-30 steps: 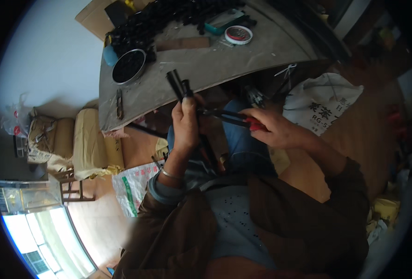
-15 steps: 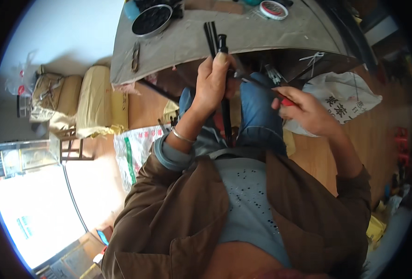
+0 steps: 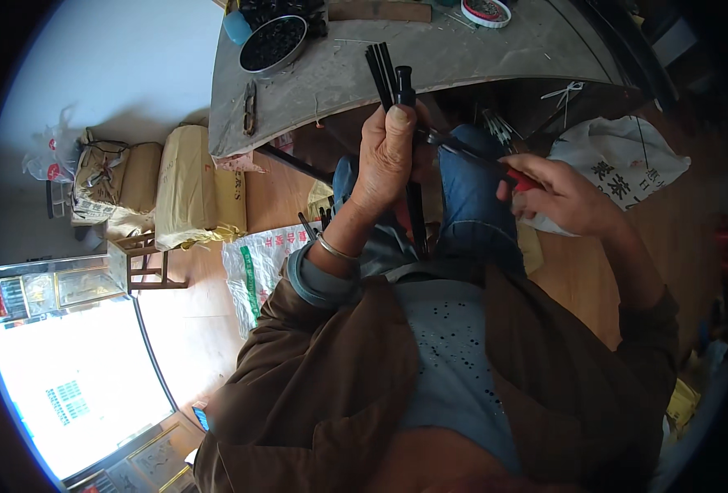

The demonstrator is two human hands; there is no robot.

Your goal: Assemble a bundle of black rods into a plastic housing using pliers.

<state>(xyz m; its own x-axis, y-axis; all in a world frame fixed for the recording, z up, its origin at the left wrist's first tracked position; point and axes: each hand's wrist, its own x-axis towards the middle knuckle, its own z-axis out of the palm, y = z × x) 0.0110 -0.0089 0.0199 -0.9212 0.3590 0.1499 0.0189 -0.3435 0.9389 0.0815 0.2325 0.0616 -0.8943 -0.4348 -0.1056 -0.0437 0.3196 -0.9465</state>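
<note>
My left hand (image 3: 387,160) is closed around a bundle of long black rods (image 3: 390,76) that stick up past my thumb toward the grey table (image 3: 430,62) and hang down over my lap. My right hand (image 3: 555,195) grips a red-handled tool (image 3: 518,179) whose dark tip reaches left to the rods just beside my left hand. Both hands are held above my blue-jeaned knees, in front of the table's near edge.
On the table lie a round tin of small black parts (image 3: 272,43), a white-rimmed lid (image 3: 486,11), a wooden block (image 3: 379,11) and pliers (image 3: 251,107). White printed bags (image 3: 619,168) sit at right. Wrapped tan bundles (image 3: 185,187) and a wooden stool (image 3: 140,263) stand at left.
The view has tilted down, so the table slid up and out of frame. My left hand has raised the rods closer to the table edge; the right hand keeps the tool at them.
</note>
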